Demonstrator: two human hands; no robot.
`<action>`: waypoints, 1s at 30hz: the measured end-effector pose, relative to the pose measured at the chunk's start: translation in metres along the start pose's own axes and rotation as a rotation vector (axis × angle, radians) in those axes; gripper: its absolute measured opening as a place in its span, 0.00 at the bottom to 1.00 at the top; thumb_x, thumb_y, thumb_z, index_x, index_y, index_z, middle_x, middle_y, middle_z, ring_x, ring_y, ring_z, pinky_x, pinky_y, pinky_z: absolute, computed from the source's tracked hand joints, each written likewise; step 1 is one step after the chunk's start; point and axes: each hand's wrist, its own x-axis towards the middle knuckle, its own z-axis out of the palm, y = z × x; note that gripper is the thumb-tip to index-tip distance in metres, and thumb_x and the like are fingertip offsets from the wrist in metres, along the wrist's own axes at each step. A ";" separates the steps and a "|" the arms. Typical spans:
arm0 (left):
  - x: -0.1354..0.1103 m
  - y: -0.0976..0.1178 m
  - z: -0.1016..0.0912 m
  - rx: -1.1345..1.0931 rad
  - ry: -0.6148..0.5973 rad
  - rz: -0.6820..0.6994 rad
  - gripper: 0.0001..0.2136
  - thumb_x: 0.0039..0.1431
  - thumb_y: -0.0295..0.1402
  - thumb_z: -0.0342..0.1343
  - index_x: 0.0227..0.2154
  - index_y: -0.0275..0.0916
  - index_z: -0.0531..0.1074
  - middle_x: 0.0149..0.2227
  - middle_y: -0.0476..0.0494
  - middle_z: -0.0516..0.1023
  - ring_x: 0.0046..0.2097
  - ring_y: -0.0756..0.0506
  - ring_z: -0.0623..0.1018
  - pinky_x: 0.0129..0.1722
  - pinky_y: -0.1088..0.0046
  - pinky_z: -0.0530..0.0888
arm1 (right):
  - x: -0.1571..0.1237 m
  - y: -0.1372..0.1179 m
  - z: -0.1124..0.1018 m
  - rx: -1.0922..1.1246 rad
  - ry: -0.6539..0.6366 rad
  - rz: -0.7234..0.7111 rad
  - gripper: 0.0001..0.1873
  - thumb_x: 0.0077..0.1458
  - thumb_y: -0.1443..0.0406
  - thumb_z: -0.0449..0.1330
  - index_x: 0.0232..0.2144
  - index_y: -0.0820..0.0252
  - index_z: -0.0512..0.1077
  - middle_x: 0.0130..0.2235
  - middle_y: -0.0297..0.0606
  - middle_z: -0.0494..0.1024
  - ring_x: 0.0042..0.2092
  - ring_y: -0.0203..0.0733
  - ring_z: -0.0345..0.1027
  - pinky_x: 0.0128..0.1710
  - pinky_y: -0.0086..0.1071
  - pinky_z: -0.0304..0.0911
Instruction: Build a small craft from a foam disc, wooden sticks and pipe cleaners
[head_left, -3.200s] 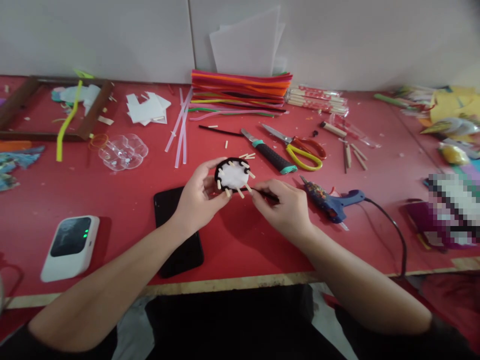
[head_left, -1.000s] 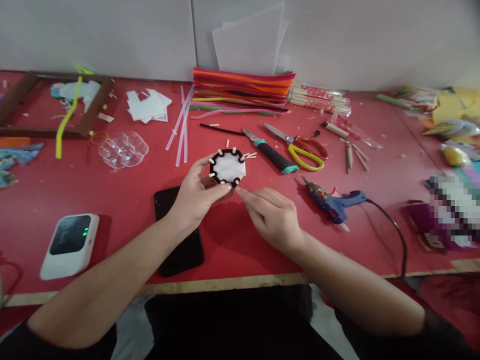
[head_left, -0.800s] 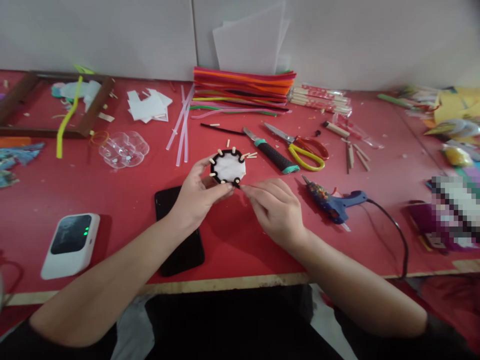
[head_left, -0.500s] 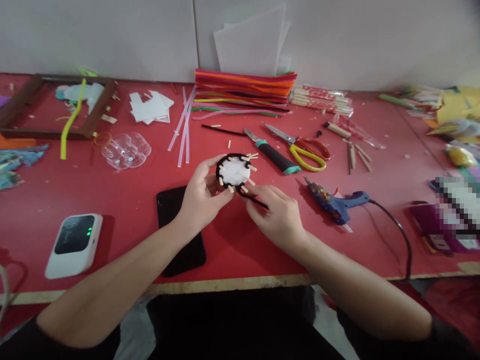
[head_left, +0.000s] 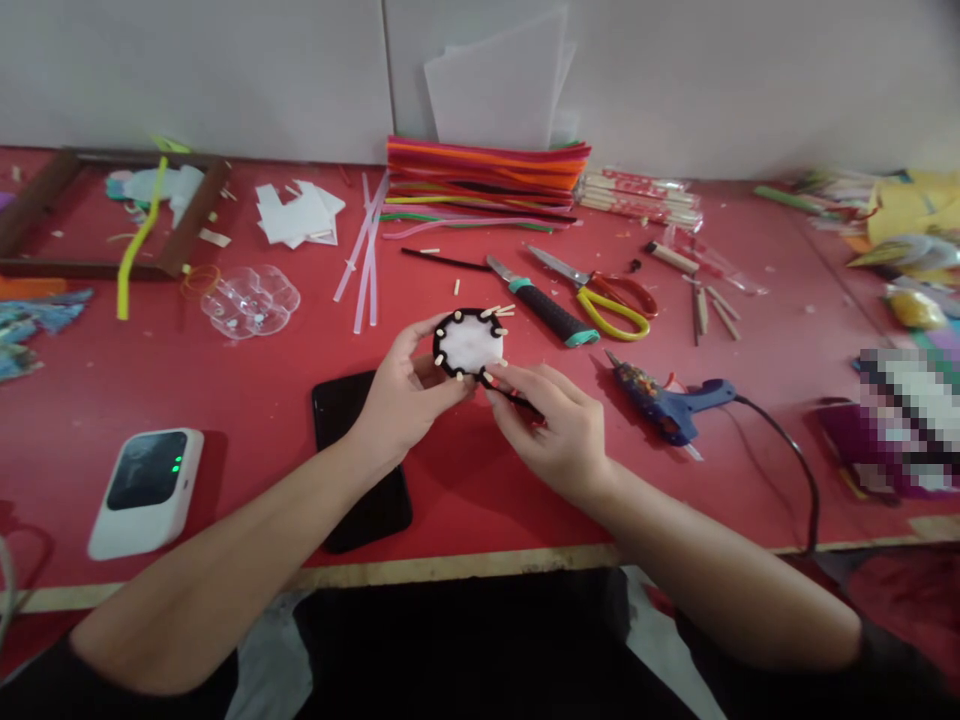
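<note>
My left hand (head_left: 401,395) grips a small white disc (head_left: 470,343) with several short wooden pegs sticking out around its rim. A black pipe cleaner (head_left: 516,399) is woven around those pegs, and its loose end runs down to the right. My right hand (head_left: 553,425) pinches that loose end just below the disc's lower right edge. Both hands hover over the red table (head_left: 225,400) near its front middle.
A black phone (head_left: 358,462) lies under my left wrist and a white device (head_left: 146,491) sits at the front left. A blue glue gun (head_left: 670,401) with its cord, scissors (head_left: 600,292) and a knife (head_left: 541,305) lie to the right. Stacked coloured pipe cleaners (head_left: 484,180) sit at the back.
My left hand has tilted and turned the disc slightly. My right hand has shifted from touching the disc's lower edge to pinching and pulling the black pipe cleaner's free end.
</note>
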 end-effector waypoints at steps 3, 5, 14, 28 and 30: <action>0.000 -0.001 -0.001 0.014 -0.010 0.013 0.33 0.46 0.30 0.71 0.56 0.45 0.67 0.40 0.47 0.82 0.43 0.43 0.83 0.45 0.62 0.82 | 0.001 0.003 0.000 -0.017 -0.002 -0.030 0.13 0.63 0.69 0.59 0.47 0.56 0.80 0.35 0.39 0.83 0.33 0.37 0.76 0.35 0.30 0.75; -0.001 0.000 -0.001 0.013 -0.017 0.013 0.32 0.47 0.30 0.71 0.56 0.45 0.67 0.39 0.47 0.82 0.44 0.43 0.83 0.46 0.61 0.82 | 0.001 0.004 0.000 -0.030 -0.001 -0.037 0.13 0.64 0.69 0.59 0.47 0.56 0.81 0.35 0.39 0.83 0.32 0.37 0.75 0.34 0.30 0.74; -0.005 0.002 0.002 -0.007 -0.035 0.015 0.31 0.47 0.28 0.71 0.54 0.45 0.69 0.38 0.47 0.83 0.43 0.41 0.85 0.49 0.57 0.82 | 0.002 0.004 -0.001 0.021 0.033 -0.029 0.12 0.63 0.70 0.61 0.44 0.57 0.83 0.33 0.38 0.81 0.33 0.36 0.75 0.34 0.30 0.73; -0.005 0.007 0.003 -0.113 -0.074 -0.137 0.38 0.46 0.24 0.72 0.61 0.47 0.66 0.38 0.51 0.83 0.38 0.48 0.83 0.43 0.69 0.82 | -0.001 -0.004 -0.001 0.165 0.048 0.220 0.09 0.60 0.69 0.64 0.41 0.55 0.83 0.30 0.33 0.77 0.29 0.33 0.69 0.30 0.30 0.69; -0.005 0.012 0.005 -0.172 -0.069 -0.220 0.37 0.46 0.23 0.72 0.59 0.45 0.66 0.35 0.53 0.82 0.37 0.49 0.83 0.43 0.71 0.83 | -0.002 -0.005 -0.001 0.189 0.068 0.217 0.08 0.61 0.69 0.63 0.41 0.57 0.82 0.32 0.34 0.78 0.31 0.34 0.71 0.32 0.30 0.71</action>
